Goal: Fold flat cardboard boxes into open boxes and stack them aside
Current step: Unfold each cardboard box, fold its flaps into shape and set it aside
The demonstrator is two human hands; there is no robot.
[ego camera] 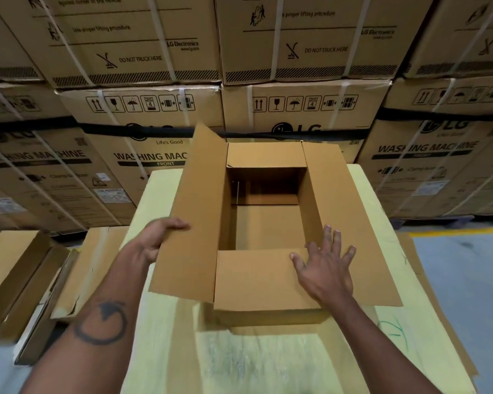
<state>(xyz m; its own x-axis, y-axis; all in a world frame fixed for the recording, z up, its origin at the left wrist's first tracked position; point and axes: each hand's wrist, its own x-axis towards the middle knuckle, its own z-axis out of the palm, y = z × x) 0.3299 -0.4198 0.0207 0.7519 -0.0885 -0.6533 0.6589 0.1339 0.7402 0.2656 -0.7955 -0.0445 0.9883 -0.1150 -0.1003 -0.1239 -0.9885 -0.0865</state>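
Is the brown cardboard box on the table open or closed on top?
Open: the brown cardboard box shows its inside, all four flaps spread outward.

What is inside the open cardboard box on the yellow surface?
The open cardboard box holds nothing visible: only its folded bottom flaps and inner walls show. The near flap, under the right hand, covers the nearest part of the inside, so that part cannot be seen.

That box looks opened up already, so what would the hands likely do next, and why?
Probably lift it off and set it aside. The box already stands open on the yellow-green table, flaps spread; the left hand grips its left flap and the right hand lies flat on the near flap. Folded boxes wait to the left.
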